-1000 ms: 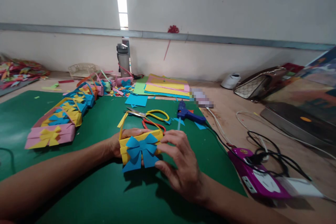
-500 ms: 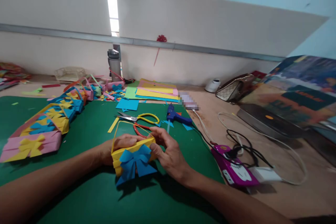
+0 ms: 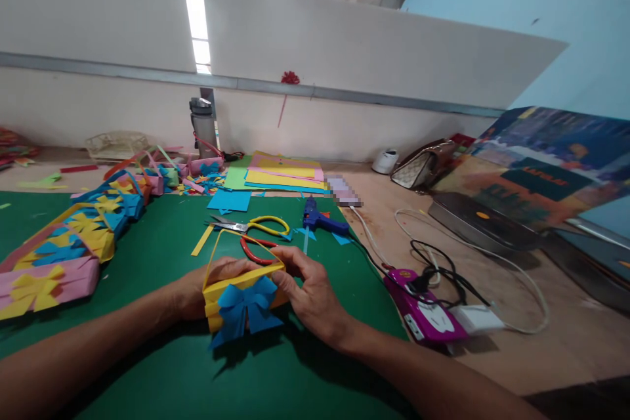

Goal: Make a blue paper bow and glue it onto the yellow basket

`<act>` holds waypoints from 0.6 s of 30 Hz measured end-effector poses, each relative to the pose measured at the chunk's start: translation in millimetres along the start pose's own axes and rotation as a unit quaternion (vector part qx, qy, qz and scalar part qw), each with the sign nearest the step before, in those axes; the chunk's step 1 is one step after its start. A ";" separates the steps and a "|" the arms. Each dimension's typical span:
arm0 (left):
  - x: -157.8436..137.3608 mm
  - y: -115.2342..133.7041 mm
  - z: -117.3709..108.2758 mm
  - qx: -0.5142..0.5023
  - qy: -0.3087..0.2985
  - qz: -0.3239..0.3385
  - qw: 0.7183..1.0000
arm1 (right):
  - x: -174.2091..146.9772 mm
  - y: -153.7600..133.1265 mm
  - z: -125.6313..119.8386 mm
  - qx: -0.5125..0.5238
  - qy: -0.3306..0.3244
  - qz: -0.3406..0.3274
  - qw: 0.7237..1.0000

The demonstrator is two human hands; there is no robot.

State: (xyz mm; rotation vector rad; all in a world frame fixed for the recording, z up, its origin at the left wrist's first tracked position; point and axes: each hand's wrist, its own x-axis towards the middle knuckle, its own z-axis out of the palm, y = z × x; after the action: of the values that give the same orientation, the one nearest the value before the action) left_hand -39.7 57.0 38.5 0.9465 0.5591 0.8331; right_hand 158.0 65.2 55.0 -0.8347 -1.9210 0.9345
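Between my two hands is a small yellow paper basket (image 3: pixel 212 305) with a thin yellow strip handle and a blue paper bow (image 3: pixel 249 305) on its front. My left hand (image 3: pixel 197 289) is closed around its left and back side, with some fingers hidden behind it. At the right end, my right hand (image 3: pixel 310 289) pinches the basket's edge between thumb and fingers. Just behind it lie scissors (image 3: pixel 268 226) with yellow and red handles. A blue glue gun (image 3: pixel 319 218) rests beyond my right hand, and a yellow paper strip (image 3: pixel 202 240) lies left of the scissors.
Several finished paper baskets with bows (image 3: pixel 73 275) line the left of the green mat (image 3: pixel 162 367). Coloured paper sheets (image 3: pixel 283 170) and a grey bottle (image 3: pixel 202 128) stand at the back. A purple power strip (image 3: pixel 426 315) with tangled cables lies at the right.
The whole scene has shifted slightly left and down in view as the camera turned. Both hands keep their grip on the yellow basket, which looks almost unchanged.
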 end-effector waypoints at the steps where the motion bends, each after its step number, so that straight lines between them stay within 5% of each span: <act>1: 0.5 -0.7 -0.7 -0.023 0.013 -0.029 0.999 | 0.5 -0.2 -0.2 0.011 0.007 0.009 1.000; 5: 2.1 -2.3 -5.2 -0.126 0.047 -0.099 0.986 | 5.9 1.9 -2.8 0.060 0.063 0.049 0.995; 10: 2.0 2.0 -5.6 -0.143 0.017 -0.063 0.988 | 15.0 7.0 -8.0 0.083 0.100 0.088 0.988; 18: 1.2 5.8 2.8 -0.096 0.090 -0.035 0.991 | 15.7 9.3 -8.4 0.044 0.083 0.073 0.993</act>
State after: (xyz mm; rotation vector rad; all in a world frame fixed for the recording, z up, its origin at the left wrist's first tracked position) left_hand -39.0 58.6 44.8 0.6771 0.6515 0.8964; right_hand 160.3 85.1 56.4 -0.9791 -1.6831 0.9954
